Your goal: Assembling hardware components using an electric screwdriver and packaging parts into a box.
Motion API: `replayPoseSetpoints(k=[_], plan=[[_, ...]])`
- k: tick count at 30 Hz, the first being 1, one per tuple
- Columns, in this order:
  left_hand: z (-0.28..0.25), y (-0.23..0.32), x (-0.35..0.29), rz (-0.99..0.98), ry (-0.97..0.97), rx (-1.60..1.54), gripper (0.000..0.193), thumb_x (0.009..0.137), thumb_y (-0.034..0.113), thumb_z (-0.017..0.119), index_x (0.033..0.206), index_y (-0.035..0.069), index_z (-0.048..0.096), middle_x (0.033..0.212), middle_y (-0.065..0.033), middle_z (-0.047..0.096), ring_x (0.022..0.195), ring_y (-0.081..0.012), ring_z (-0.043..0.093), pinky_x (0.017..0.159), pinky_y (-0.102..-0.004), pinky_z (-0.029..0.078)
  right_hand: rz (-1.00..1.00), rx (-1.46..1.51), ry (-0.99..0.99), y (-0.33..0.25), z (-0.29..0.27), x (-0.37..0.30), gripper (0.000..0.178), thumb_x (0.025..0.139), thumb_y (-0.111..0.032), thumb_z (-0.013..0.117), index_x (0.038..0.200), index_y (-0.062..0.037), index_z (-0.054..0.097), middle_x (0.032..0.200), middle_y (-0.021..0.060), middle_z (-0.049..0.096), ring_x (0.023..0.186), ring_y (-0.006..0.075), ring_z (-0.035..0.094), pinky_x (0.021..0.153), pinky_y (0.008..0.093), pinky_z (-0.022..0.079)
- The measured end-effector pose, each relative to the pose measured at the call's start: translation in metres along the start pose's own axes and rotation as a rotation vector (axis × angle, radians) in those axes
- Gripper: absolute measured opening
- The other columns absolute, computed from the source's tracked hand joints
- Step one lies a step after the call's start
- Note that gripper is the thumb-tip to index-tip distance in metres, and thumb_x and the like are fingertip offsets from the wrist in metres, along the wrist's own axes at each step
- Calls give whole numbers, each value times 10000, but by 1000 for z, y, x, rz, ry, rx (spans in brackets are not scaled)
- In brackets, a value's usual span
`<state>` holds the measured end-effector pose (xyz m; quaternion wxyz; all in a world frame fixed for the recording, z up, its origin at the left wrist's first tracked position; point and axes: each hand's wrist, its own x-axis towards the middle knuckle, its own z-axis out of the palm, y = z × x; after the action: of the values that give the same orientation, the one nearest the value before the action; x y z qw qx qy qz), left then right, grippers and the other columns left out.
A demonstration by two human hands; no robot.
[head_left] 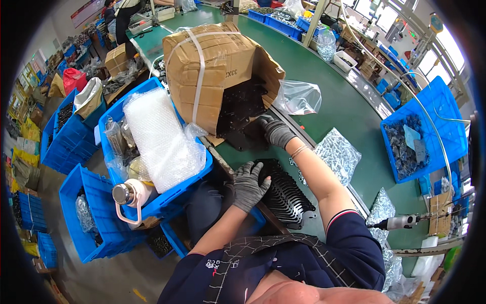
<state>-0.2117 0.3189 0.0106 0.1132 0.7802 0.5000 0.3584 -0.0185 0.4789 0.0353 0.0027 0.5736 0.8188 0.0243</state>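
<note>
My left hand, in a grey knit glove, lies with fingers stretched against the left end of a row of black metal plates. These plates stand closely stacked on the bench in front of me. My right hand, gloved too, reaches to the mouth of a cardboard box lying on its side. Its fingers curl over a loose black plate at the opening; the fingertips are partly hidden. More dark plates fill the inside of the box.
Beside my right forearm lies a clear bag of silvery hardware, with an empty-looking plastic bag farther off. A blue bin at my left holds bubble wrap and a flask. A power screwdriver hangs at right.
</note>
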Motion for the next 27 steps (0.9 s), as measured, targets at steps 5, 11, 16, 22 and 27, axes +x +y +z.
replayPoseSetpoints(k=[5, 11, 16, 22, 27], plan=[[5, -4, -5, -31, 23, -56, 535, 735, 419, 691, 1156, 92, 649, 1208, -182, 549, 1142, -350, 497, 997, -513, 347, 24, -75, -55, -8, -20, -20, 498, 791, -207, 604, 1248, -28, 519, 1074, 216, 624, 912, 379, 628, 811, 441, 501], [-4, -4, -1, 31, 81, -46, 578, 754, 428, 683, 1184, 49, 616, 1328, -196, 459, 1279, -377, 380, 1082, -502, 277, -208, 71, -189, -18, -55, -65, 344, 817, -229, 603, 1136, -101, 627, 1032, 196, 647, 890, 357, 644, 775, 425, 512], [-1, -8, 0, 68, 57, -3, 562, 737, 430, 691, 1146, 49, 632, 1337, -196, 450, 1297, -402, 350, 1096, -514, 255, -393, 465, -264, -12, -58, -70, 307, 836, -338, 610, 1034, -112, 676, 997, 162, 666, 881, 349, 644, 772, 432, 508], [0, -3, 1, -10, -84, -52, 560, 724, 434, 690, 1151, 77, 630, 1278, -199, 500, 1219, -398, 433, 1052, -528, 302, -138, 297, -400, -45, -70, -28, 446, 809, -441, 661, 1104, -106, 655, 1038, 147, 667, 932, 337, 645, 810, 427, 506], [5, -12, 0, 21, -61, -23, 577, 740, 434, 669, 1195, 86, 607, 1243, -198, 520, 1159, -388, 469, 1020, -516, 335, 19, 158, -409, -120, -59, 2, 683, 750, -503, 717, 1225, -31, 579, 1133, 193, 636, 1039, 351, 621, 853, 435, 500]])
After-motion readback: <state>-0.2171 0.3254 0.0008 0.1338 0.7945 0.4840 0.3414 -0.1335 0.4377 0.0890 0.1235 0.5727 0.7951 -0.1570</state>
